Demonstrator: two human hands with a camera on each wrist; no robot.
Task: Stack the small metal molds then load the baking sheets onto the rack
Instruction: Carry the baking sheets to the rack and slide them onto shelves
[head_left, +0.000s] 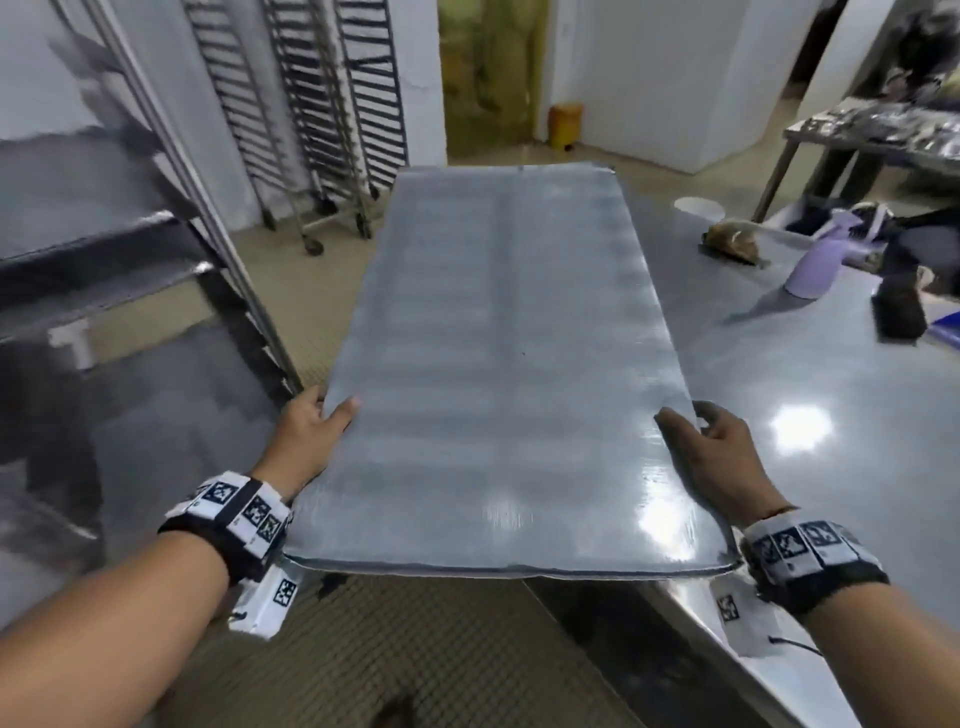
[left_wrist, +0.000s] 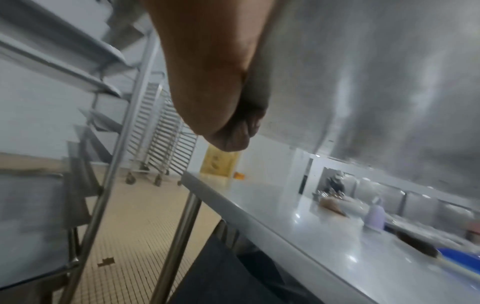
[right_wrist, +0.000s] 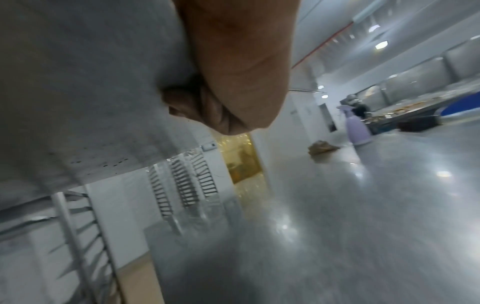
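A large grey metal baking sheet is held level in the air, partly over the steel table's left edge. My left hand grips its near left edge, thumb on top and fingers under. My right hand grips the near right edge the same way. In the left wrist view the sheet's underside fills the upper right above my left hand. The right wrist view has the sheet's underside at upper left beside my right hand. A tall metal rack with sheets on its rails stands at left. No small molds are in view.
The steel table at right carries a lilac spray bottle, a brown bag and a dark box. Several wheeled racks stand against the far wall. The floor is tiled.
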